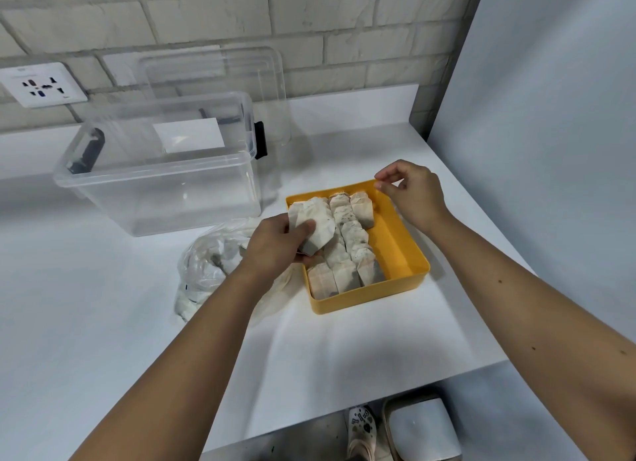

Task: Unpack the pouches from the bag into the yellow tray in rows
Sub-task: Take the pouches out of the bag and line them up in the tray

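Left hand [275, 243] grips pouches [315, 224]; right hand [413, 193] hovers, loosely curled.

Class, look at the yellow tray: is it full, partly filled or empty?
Partly filled: pouches lie in rows across the left of the yellow tray, while bare yellow floor shows along its right side.

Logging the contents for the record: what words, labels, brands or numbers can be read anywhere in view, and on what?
None can be read.
Wall socket: small mark at its top, too blurred to read.
White label in the clear box: looks blank.
Plastic bag: small dark marks, too small to read.
Pouches: no print visible.
Shoe: charm markings, too blurred to read.
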Tool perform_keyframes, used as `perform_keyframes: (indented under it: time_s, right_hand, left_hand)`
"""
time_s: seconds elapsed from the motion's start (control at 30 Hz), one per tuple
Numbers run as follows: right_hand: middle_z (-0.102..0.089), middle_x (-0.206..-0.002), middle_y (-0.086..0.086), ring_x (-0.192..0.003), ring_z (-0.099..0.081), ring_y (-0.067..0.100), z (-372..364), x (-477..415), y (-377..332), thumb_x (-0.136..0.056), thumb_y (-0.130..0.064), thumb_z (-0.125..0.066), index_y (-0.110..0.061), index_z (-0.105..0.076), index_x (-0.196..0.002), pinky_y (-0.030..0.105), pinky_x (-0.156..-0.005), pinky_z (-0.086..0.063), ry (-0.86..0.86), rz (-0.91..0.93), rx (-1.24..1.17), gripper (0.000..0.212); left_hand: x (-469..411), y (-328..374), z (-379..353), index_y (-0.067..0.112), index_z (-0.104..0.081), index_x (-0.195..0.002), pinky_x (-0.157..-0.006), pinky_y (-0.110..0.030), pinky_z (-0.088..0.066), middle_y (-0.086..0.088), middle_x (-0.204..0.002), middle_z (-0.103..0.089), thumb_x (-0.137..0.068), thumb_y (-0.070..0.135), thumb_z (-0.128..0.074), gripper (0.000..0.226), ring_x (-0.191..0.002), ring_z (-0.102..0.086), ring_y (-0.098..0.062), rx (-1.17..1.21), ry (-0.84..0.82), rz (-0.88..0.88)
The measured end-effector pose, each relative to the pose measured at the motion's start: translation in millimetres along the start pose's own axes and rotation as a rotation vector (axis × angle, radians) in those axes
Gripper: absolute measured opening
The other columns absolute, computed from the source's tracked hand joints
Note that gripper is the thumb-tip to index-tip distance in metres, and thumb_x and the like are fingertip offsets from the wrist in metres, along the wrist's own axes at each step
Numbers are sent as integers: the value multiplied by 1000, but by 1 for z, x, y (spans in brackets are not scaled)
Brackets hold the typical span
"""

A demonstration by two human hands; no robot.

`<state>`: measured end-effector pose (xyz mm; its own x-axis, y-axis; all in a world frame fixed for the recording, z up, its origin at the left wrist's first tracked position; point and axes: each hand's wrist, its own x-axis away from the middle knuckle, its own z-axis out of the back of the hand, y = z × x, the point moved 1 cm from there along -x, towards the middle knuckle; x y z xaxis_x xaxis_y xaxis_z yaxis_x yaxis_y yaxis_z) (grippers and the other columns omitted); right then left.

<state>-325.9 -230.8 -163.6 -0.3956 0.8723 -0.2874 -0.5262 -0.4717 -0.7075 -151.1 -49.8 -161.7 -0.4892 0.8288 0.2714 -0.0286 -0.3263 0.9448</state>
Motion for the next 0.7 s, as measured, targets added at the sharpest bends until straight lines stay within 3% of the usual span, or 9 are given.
perform_keyframes:
  time_s: [0.07,0.13,0.23,0.37,0.5,0.63,0.7]
  right_hand:
    - [-72,-88,-11,-83,-65,5,1,9,-9,-85,-28,-74,-20,-74,-92,41,-88,-53,-111,-37,-133,10]
    - [-75,-90,-4,-91,-69,13,1,21,-20,-84,-31,-74,-18,-76,-94,39,-91,-54,-266,-88,-263,17]
    - [-76,-92,-2,-92,-70,12,0,32,-33,-81,-33,-77,-17,-77,-93,33,-91,-55,-403,-114,-330,20]
    - [-73,-86,-2,-81,-66,10,0,34,-42,-70,-41,-84,-19,-75,-84,27,-77,-54,-411,-112,-254,27]
    - [-68,-79,-5,-64,-57,-1,2,39,-47,-66,-41,-87,-23,-67,-94,22,-64,-47,-309,-29,-94,39]
    - [-69,-78,-6,-71,-63,7,-2,47,-51,-68,-40,-86,-20,-69,-83,25,-67,-51,-321,-29,-71,31]
    - [-68,-75,-6,-66,-60,6,-4,48,-50,-70,-35,-86,-17,-69,-76,28,-68,-52,-325,-20,-94,25]
  left_hand:
    - [2,5,-7,10,-67,-96,-59,-27,-60,-14,-94,-72,-99,23,-60,15,-71,-74,-20,1,-41,11]
    - [5,10,-14,9,-65,-97,-51,-22,-56,-12,-86,-70,-100,20,-58,13,-58,-72,-13,67,-72,38]
    - [7,13,-21,6,-66,-102,-48,-20,-54,-9,-82,-71,-99,18,-60,14,-54,-71,-14,124,-98,67]
    - [8,9,-25,7,-69,-105,-60,-31,-61,-16,-94,-74,-97,22,-64,18,-68,-75,-25,106,-80,60]
    - [8,8,-24,7,-68,-111,-69,-39,-63,-12,-96,-75,-96,21,-64,21,-73,-75,-29,154,-53,68]
    - [9,10,-25,7,-67,-109,-65,-35,-63,-10,-89,-75,-97,20,-63,18,-69,-74,-26,229,-45,70]
    - [9,9,-26,8,-67,-108,-64,-36,-63,-11,-90,-75,-97,20,-63,18,-68,-74,-26,238,-31,79]
